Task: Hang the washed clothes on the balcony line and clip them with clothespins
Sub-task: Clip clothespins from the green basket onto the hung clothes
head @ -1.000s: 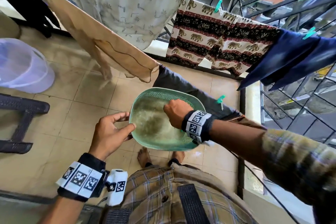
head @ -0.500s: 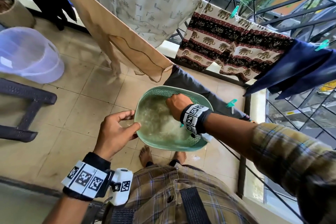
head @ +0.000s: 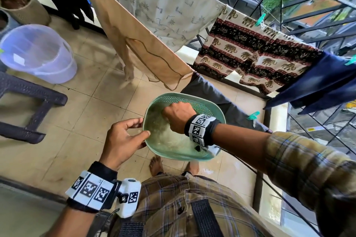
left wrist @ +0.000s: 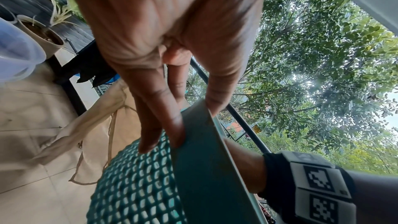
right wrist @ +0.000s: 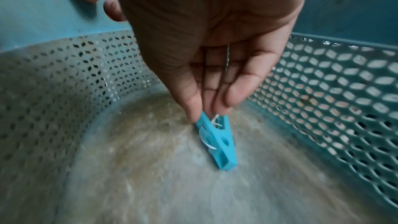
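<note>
Pinching a blue clothespin [right wrist: 216, 142] between thumb and fingertips, the right hand [head: 178, 117] reaches down into the green basket [head: 210, 108], the pin's far end at the stained basket floor. No other pin shows in the basket. The left hand [head: 123, 140] holds the basket's near rim, thumb on the inside and fingers [left wrist: 155, 125] pressed together along the outer mesh wall. The basket is held up above the tiled floor [head: 81, 121], over bare feet.

Beyond it a grey garment [head: 217, 98] hangs with a green pin [head: 253, 116] clipped on it. Along the line hang a tan cloth [head: 134, 34], a pale printed cloth [head: 169, 5], an elephant-print piece [head: 250, 50] with a green pin [head: 259, 19] at its top, and a dark blue garment [head: 317, 81]. At left on the floor stands a translucent bucket [head: 38, 54]; what it holds cannot be told.
</note>
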`<control>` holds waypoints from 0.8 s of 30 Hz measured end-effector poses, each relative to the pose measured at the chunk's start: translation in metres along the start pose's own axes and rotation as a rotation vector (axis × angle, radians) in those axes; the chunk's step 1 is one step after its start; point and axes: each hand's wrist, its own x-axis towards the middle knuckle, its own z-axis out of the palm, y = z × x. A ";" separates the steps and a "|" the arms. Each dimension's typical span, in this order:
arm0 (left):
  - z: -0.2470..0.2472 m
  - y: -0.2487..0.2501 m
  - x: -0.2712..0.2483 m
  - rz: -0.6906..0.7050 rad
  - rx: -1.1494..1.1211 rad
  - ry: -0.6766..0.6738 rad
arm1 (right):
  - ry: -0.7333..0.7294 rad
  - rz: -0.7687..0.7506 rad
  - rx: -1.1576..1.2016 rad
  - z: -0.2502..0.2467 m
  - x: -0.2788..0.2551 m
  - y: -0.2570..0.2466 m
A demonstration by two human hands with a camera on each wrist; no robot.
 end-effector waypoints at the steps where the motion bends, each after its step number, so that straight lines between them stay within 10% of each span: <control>1: -0.002 -0.001 0.000 0.000 -0.001 0.001 | 0.026 -0.001 0.003 -0.003 0.001 -0.003; 24: -0.046 -0.017 0.004 -0.038 -0.080 0.124 | 0.015 -0.019 0.056 0.001 0.067 -0.037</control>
